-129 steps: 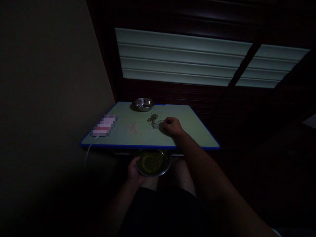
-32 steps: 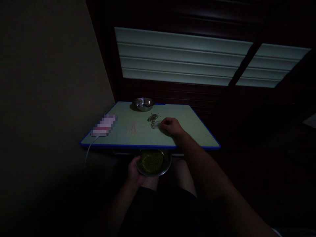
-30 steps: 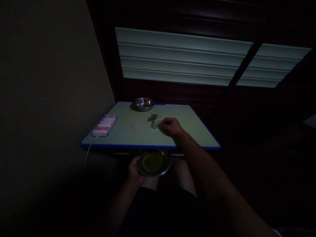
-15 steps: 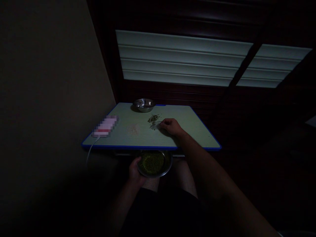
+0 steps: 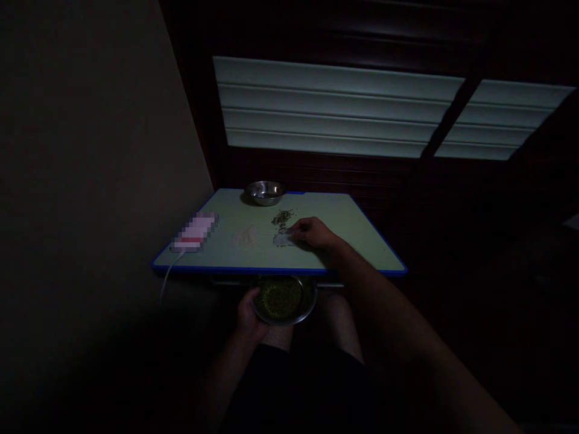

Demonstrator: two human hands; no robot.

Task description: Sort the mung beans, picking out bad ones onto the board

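Observation:
My left hand (image 5: pixel 246 313) grips the rim of a steel bowl (image 5: pixel 309 304) full of small green beans, held below the near edge of a pale green table (image 5: pixel 353 235) with blue trim. My right hand (image 5: pixel 312 232) rests on the table with fingers curled, pinching a small pale flat piece (image 5: pixel 281 239). Just beyond it lies a little heap of dark beans (image 5: pixel 281 217). To the left of the pale piece sits a faint heap of pale grains (image 5: pixel 245 237).
A second steel bowl (image 5: pixel 265 192) stands at the table's far edge. A pink device (image 5: pixel 195 231) with a white cable (image 5: pixel 166 277) lies at the left side. A wall rises on the left and dark wood panelling with louvres behind. The room is very dim.
My right hand has drawn the pale piece slightly toward me and left, away from the dark bean heap. The left hand and its bowl have stayed put.

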